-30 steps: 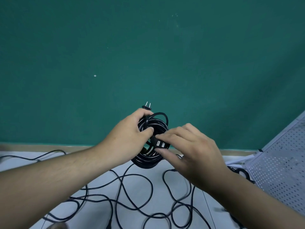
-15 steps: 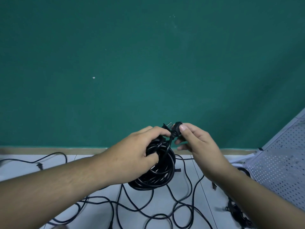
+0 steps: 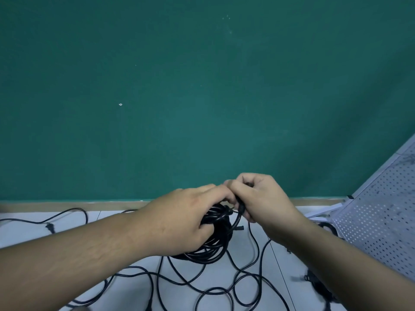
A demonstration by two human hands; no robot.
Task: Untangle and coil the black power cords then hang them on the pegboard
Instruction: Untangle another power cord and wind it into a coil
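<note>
With the left hand (image 3: 179, 221) gripping the coil (image 3: 215, 243), the right hand (image 3: 258, 200), pinching the cord end (image 3: 240, 209) just above the coil, should wrap it snugly around the loops.

The wall (image 3: 202, 97) is a deep, flat teal green, with one tiny white speck (image 3: 120, 104) on it and a few paler flecks higher up. Along its foot runs a dull tan skirting strip (image 3: 67, 205). The floor (image 3: 112, 219) is pale greyish white, crossed by thin dark seams. The coiled cord (image 3: 215, 245) is plain black, and so are its cord end (image 3: 240, 209), the loose cords (image 3: 256, 243) and a plug (image 3: 50, 227). The pegboard (image 3: 377, 225) is whitish grey, dotted all over with an even grid of small holes.
</note>
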